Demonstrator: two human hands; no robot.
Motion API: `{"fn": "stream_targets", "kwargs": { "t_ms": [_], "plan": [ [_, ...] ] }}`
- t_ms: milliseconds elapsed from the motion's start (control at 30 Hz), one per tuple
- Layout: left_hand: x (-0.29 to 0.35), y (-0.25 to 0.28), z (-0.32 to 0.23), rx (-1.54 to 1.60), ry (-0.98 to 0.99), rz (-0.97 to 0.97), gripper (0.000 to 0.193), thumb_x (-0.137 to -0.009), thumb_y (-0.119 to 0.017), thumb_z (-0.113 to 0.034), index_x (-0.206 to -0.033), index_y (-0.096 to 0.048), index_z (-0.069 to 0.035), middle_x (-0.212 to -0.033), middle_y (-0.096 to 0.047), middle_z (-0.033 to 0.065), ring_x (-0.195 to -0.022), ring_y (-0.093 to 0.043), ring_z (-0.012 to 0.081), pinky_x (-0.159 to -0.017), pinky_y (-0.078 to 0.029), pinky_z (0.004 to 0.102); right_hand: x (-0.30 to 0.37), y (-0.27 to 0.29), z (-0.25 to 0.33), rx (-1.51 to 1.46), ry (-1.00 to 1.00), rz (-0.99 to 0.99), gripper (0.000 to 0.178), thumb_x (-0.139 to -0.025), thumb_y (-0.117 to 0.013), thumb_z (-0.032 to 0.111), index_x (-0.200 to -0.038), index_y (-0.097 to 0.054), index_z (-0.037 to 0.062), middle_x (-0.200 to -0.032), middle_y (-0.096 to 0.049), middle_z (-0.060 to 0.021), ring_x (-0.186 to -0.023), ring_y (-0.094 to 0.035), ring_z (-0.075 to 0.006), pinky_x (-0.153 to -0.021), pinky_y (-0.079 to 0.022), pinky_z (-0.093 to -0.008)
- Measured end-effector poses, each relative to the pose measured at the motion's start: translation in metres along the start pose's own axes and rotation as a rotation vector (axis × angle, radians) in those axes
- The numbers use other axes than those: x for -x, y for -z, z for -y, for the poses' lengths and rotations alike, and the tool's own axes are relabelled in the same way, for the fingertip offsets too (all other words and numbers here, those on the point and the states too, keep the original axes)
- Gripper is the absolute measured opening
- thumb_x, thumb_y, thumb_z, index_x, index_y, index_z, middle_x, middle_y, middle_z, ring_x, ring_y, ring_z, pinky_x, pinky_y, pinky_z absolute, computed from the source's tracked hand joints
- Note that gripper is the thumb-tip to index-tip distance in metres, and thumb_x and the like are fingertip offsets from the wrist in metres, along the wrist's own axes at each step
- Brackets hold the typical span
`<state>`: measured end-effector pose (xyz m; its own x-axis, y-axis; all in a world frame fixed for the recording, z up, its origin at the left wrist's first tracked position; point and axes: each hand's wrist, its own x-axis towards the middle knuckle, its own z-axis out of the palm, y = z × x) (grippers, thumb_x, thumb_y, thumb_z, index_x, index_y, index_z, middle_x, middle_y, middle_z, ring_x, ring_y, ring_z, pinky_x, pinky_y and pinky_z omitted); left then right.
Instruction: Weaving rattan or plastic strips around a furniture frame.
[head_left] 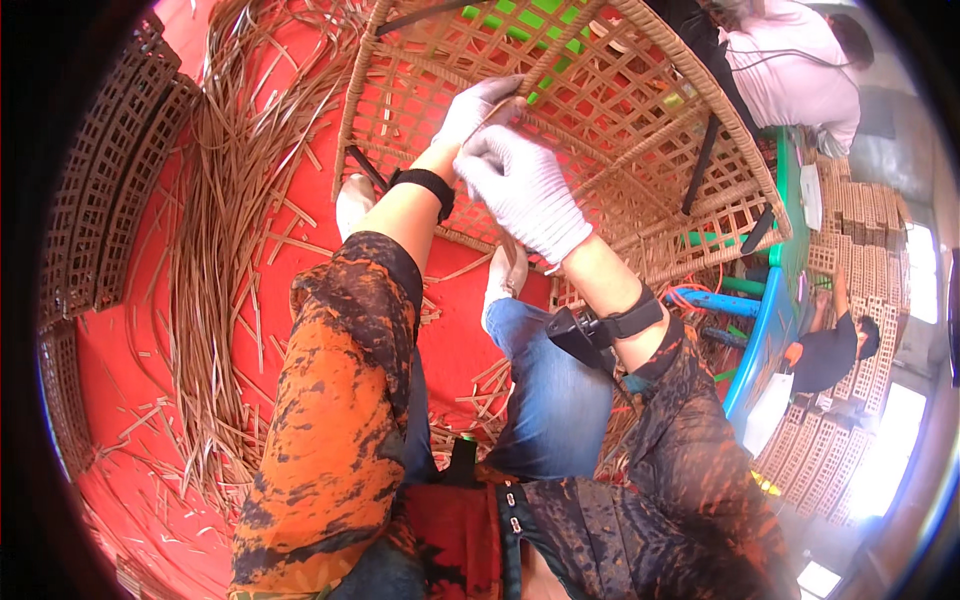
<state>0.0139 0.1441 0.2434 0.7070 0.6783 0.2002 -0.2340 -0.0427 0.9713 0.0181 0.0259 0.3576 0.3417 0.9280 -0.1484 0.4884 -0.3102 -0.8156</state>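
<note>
A large open-weave basket [640,165] of tan strips tilts in front of me, its thick wrapped rim toward the right. Both my hands wear white knit gloves and meet at the basket's left part. My left hand [476,110] is closed around a thin brown strip [496,114] beside the basket's inner rib. Just below and to the right, my right hand [522,185] is pinched on the same strip, its fingertips partly hidden. Black straps [702,165] hang at several places on the basket.
Long loose strips [215,260] lie heaped over the red floor [130,380] to the left, near stacked woven panels [115,180]. A blue table [768,325] stands at right. One person in pink [795,65] and one in dark clothing [828,355] are beyond, by more stacks [865,240].
</note>
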Motion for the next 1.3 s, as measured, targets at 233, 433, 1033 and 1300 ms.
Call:
{"fn": "stream_targets", "kwargs": {
  "t_ms": [233,433,1033,1300],
  "plan": [
    [-0.013,0.002,-0.007,0.338,0.234,-0.174,0.028,-0.096,-0.043,-0.006,-0.119,-0.059,-0.002,-0.097,-0.065,0.0091,-0.079,-0.061,0.0147,-0.069,-0.051,0.0282,-0.061,0.073,-0.067,-0.223,-0.162,-0.165,0.019,-0.091,-0.057,0.020,-0.105,-0.064,0.0104,-0.071,-0.062,-0.0013,-0.052,-0.052,-0.0080,-0.052,-0.046,-0.0251],
    [-0.021,0.003,-0.008,0.294,0.390,-0.205,0.025,-0.093,-0.055,-0.010,-0.114,-0.057,0.003,-0.104,-0.065,0.0150,-0.091,-0.064,0.0208,-0.080,-0.055,0.0331,-0.110,0.079,-0.089,-0.194,-0.102,0.152,0.024,-0.088,-0.059,0.018,-0.111,-0.065,0.0128,-0.073,-0.061,0.0007,-0.055,-0.051,-0.0053,-0.051,-0.044,-0.0225],
    [-0.032,-0.009,0.004,-0.099,0.278,-0.171,0.026,-0.088,-0.053,-0.010,-0.111,-0.064,-0.005,-0.104,-0.067,0.0145,-0.092,-0.065,0.0237,-0.084,-0.052,0.0335,-0.080,0.088,-0.095,0.806,0.128,0.208,0.027,-0.088,-0.055,0.036,-0.095,-0.064,0.0112,-0.086,-0.065,-0.0173,-0.080,-0.063,-0.0367,-0.071,-0.049,-0.0457],
    [-0.031,-0.006,-0.033,-0.372,0.263,0.011,0.038,-0.092,-0.051,-0.031,-0.120,-0.062,-0.008,-0.099,-0.068,0.0090,-0.082,-0.060,0.0172,-0.077,-0.048,0.0302,0.325,0.080,-0.274,0.195,-0.249,-0.127,0.024,-0.096,-0.048,0.019,-0.085,-0.061,0.0011,-0.071,-0.058,-0.0113,-0.062,-0.055,-0.0229,-0.057,-0.044,-0.0345]
  ]
}}
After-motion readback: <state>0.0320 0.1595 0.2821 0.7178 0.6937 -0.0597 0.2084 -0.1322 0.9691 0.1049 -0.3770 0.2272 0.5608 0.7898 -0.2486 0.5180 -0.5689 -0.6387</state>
